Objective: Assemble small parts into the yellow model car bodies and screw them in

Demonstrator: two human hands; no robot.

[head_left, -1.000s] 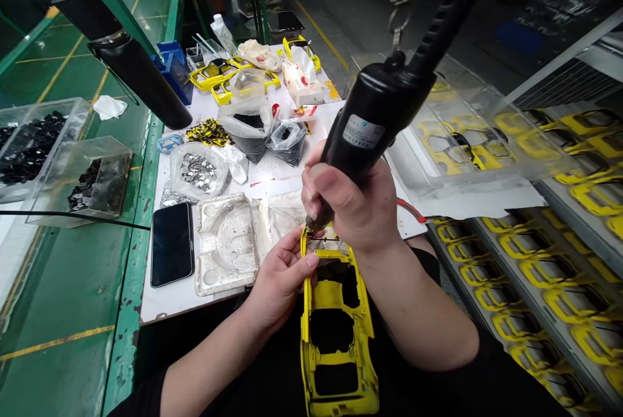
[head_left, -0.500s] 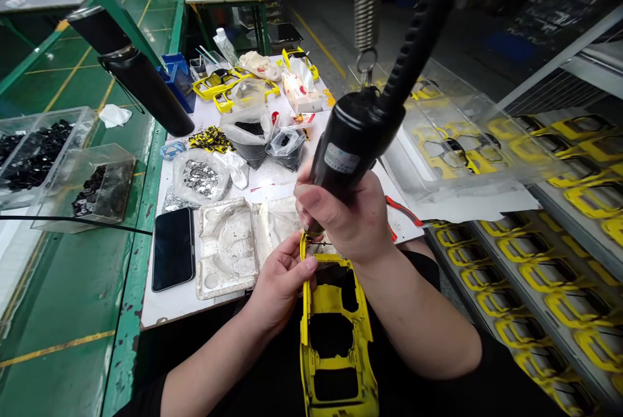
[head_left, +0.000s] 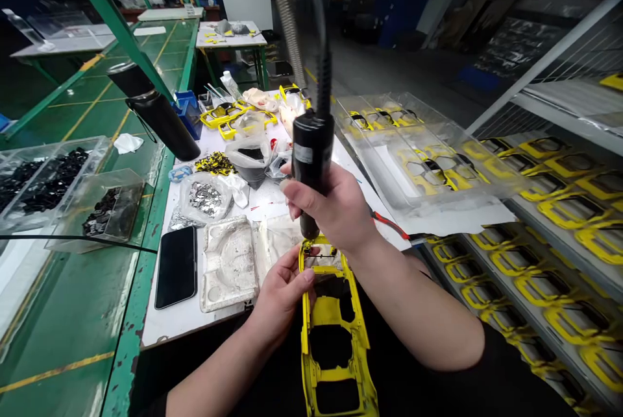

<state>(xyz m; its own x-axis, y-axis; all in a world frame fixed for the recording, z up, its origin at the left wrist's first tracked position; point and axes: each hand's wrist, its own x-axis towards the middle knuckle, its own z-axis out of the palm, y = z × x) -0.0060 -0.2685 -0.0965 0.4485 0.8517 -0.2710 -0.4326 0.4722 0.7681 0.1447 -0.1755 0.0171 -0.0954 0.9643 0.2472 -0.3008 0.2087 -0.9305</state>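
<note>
My left hand [head_left: 285, 287] pinches the upper left edge of a long yellow plastic frame [head_left: 331, 375], which has several large openings and extends down toward my lap. Wrapped round a black power screwdriver [head_left: 313, 144] is my right hand [head_left: 341, 206]. The driver hangs from a coil spring and cable and stands nearly upright, its lower end at the top left corner of the yellow frame. Its tip is too small to make out. A thin dark rod crosses the frame's top opening.
A white molded tray [head_left: 228, 264] and black phone [head_left: 176, 268] lie left of my hands. Behind are bags of small parts [head_left: 204, 196] and a black flask [head_left: 160, 115]. Red-handled pliers [head_left: 392, 226] lie right, near a clear bin [head_left: 360, 157] and racks of yellow frames [head_left: 559, 209].
The driver has swung from a rightward lean to nearly upright, and my right hand has turned with it. The camera view has tilted up slightly. My left hand still grips the yellow frame.
</note>
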